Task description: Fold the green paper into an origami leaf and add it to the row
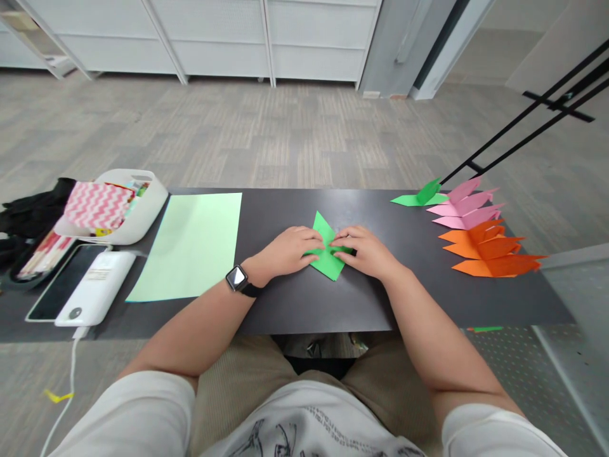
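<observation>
Between my hands a piece of green origami paper (330, 261) lies on the dark table, folded into a diamond-like shape with one point facing away from me. My left hand (292, 251) grips its left side, thumb and fingers closed at the edge. On the opposite side my right hand (367, 251) pinches the right corner. The fingertips cover part of both side corners, so those folds are partly hidden. A black smartwatch (236, 278) is on my left wrist.
Pale green sheets (193, 244) lie left of my hands. Farther left are a white basket (155, 200), a phone (66, 282) and a white power bank (98, 285) with a cable. Folded green (423, 195), pink (469, 206) and orange (485, 247) paper figures line the dark table's (328, 311) right end.
</observation>
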The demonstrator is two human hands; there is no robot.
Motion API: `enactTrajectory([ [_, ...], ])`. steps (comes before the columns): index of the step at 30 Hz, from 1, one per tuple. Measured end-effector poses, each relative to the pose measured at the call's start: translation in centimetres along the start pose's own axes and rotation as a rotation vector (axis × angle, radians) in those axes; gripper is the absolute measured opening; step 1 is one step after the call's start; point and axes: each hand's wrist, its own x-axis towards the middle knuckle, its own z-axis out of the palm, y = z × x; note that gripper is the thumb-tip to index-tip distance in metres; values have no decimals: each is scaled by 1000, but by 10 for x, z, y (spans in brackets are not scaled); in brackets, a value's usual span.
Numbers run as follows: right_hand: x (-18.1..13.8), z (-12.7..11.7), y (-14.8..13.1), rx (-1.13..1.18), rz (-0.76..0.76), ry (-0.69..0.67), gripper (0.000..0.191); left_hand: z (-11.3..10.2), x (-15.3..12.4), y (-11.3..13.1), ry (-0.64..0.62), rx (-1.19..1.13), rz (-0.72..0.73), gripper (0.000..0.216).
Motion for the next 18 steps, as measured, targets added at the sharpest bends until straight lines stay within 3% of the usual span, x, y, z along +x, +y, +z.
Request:
enactTrajectory([
  [7,-2,7,0,-37,12,-73,27,-6,-5,-9,-43,-116,32,27],
  [14,-2,5,-2,-49,-1,-84,26,-18,-13,-6,-70,-60,86,58],
  [18,-2,5,-1,-40,-11,-96,25,-20,-10,-7,-64,-20,100,48],
])
